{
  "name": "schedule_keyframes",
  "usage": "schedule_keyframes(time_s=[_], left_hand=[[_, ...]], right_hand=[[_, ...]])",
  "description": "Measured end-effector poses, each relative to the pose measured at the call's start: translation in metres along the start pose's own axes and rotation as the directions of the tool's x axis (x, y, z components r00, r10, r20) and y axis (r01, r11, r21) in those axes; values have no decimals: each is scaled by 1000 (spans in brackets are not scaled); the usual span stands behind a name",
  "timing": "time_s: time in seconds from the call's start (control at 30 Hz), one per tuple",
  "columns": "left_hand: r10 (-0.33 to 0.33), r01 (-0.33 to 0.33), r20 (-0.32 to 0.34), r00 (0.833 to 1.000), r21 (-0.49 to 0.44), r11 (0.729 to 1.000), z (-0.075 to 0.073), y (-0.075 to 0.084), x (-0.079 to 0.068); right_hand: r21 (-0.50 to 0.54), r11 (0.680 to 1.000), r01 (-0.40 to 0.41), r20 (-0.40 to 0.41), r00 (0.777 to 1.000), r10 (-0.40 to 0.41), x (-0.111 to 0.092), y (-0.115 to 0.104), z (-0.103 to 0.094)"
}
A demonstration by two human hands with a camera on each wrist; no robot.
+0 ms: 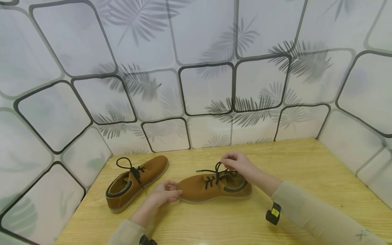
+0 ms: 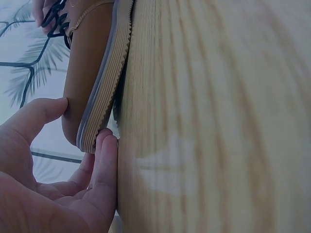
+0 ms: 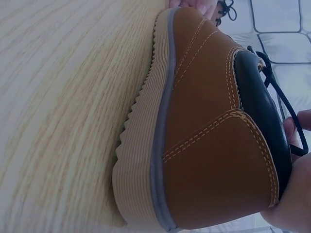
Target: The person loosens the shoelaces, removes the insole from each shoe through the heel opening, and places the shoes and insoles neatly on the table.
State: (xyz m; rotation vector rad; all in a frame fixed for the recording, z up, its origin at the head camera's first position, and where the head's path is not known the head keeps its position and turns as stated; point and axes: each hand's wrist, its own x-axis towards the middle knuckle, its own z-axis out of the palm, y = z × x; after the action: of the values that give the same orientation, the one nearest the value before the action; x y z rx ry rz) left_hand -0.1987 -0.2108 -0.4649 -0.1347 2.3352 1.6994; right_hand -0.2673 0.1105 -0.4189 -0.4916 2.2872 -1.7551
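A brown shoe (image 1: 193,188) with a dark collar and pale ridged sole sits on the table, toe to the left. At its toe my left hand (image 1: 163,193) holds on, thumb against the upper and fingertips under the sole's edge, as the left wrist view shows. Above the opening, my right hand (image 1: 242,165) pinches the black shoelace (image 1: 217,167) between thumb and fingers. One lace end points left over the shoe. In the right wrist view, the lace (image 3: 278,90) runs from the shoe up to the fingers; part of that hand is hidden behind the heel.
A second brown shoe (image 1: 155,167) stands to the left, its black lace (image 1: 134,172) tied with a loop sticking up. Both shoes are on a light wooden table (image 1: 202,224). Patterned white walls (image 1: 208,90) border it at the back and sides.
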Motion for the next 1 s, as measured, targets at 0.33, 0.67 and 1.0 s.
schedule_keyframes(time_s=[0.33,0.67,1.0], left_hand=[[2,-2,10,1000,2,1000,0,1,0],[-7,7,14,1000,9,1000,-2,0,-2],[-8,8,14,1000,3,1000,-1,0,-1]], right_hand=[[117,993,-16,-102,994,28,1,0,-3],[191,980,-47,-211,973,88,0,-2,0],[173,984,-37,-246,966,80,-3,-3,2]])
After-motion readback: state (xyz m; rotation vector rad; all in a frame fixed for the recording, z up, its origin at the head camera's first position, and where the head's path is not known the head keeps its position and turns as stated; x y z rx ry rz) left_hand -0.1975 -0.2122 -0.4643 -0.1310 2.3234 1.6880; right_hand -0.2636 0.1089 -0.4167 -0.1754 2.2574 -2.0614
